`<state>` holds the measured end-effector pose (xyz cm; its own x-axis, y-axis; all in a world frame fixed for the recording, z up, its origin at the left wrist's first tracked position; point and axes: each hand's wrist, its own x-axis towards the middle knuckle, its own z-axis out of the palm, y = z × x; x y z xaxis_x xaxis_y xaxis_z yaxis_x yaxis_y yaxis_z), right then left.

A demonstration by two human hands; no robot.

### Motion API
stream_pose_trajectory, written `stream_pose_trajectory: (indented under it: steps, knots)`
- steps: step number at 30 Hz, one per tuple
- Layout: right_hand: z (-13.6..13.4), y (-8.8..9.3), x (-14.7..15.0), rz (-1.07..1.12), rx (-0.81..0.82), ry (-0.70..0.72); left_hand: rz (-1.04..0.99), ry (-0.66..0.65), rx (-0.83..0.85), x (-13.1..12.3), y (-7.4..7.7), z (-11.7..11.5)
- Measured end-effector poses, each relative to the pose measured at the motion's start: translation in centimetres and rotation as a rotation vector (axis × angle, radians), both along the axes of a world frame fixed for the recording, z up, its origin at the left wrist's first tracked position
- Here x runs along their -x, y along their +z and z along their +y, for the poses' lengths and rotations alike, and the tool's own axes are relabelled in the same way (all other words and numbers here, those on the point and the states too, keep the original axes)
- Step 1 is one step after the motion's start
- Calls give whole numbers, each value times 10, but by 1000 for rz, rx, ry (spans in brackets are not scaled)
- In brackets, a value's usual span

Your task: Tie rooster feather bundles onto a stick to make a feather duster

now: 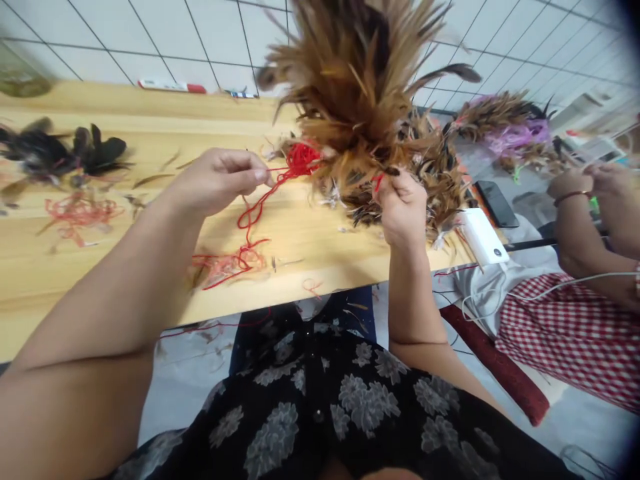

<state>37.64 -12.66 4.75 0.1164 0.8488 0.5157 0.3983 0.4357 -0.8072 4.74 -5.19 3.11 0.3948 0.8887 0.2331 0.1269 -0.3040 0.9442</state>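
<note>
My left hand (227, 177) is closed in a pinch on a strand of red yarn (250, 212), which trails in loops over the wooden table. Just right of those fingertips lies a tangled red ball of yarn (303, 159). My right hand (404, 200) is closed around the base of a brown feather duster (363, 100), its feathers fanning upward and blurred at the tips. A bit of red shows by the right thumb. The duster's handle, if any, is hidden in the hand. More brown feathers (440, 180) lie in a heap behind the right hand.
Dark feathers (40, 150) and pale red yarn scraps (83, 210) lie on the table (280, 280) at left. A marker (173, 87) rests by the tiled wall. At right are a white box (483, 237), a phone (497, 203) and a co-worker's hands (590, 183).
</note>
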Motion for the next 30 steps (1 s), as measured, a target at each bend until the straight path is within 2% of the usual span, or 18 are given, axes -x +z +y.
stream_pose_trajectory:
  steps: [2, 4, 6, 8, 9, 11, 14, 17, 19, 20, 25, 30]
  knots:
    - [8, -6, -10, 57, -2, 1, 52, -10, -14, 22, -8, 7]
    - [15, -12, -14, 113, 11, 16, 255, -74, -103, 36, -14, 12]
    - [20, -16, -13, 159, 27, 40, 442, -75, -263, 37, -14, 15]
    - [23, -16, -7, 190, 53, 68, 458, 16, -421, 21, -6, 13]
    - [23, -15, -3, 197, 71, 80, 401, 76, -471, 8, 1, 10]
    - [21, -12, 7, 197, 111, 107, 251, 68, -481, -26, 17, 2]
    - [14, -5, 23, 193, 127, 179, 88, -65, -419, -83, 35, -14]
    - [6, 1, 34, 225, 109, 231, 5, -238, -252, -121, 36, -28]
    - [1, 5, 36, 279, 134, 252, -82, -326, -129, -128, 29, -35]
    - [-2, 8, 35, 321, 161, 263, -117, -323, -95, -127, 25, -37]
    - [-12, 23, 28, 654, 366, 313, -324, -96, -117, -108, 10, -36]
    - [-19, 31, 34, 869, 512, 325, -594, -21, -24, -117, 14, -35]
